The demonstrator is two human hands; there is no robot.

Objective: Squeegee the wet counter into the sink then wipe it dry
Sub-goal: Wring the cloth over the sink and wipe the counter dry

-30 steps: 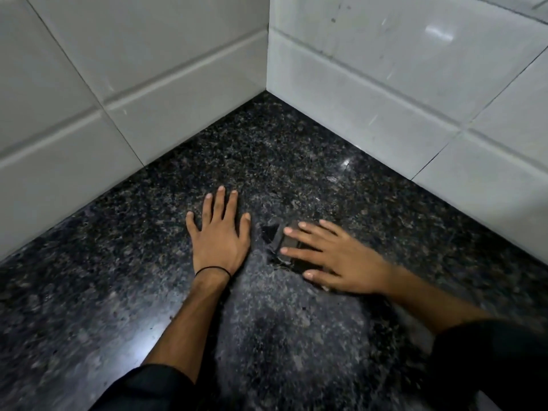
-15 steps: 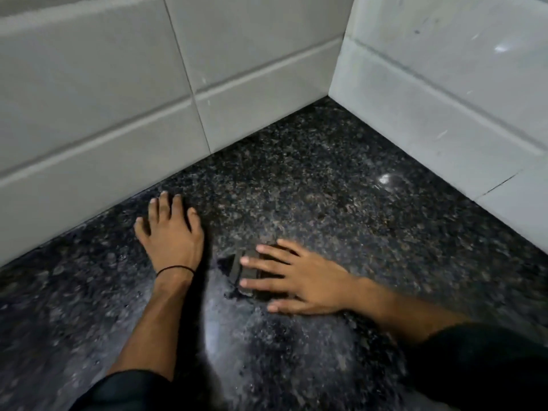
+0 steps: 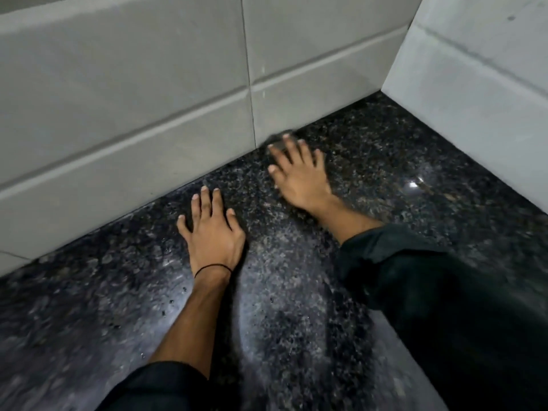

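table: dark speckled granite, polished and pretty glossy, wet-looking sheen, a few droplets on the near left
wall tiles: pale grey, smooth, more satin than shiny, thin grout lines
sleeve: dark cloth, matt, soft folds
wrist band: thin black cord, matt
dark thing by the far wall: too blurry, can't call the material

No legible text, labels, brands, numbers or signs. Nothing printed or marked on table, wall tiles or dark sleeves.
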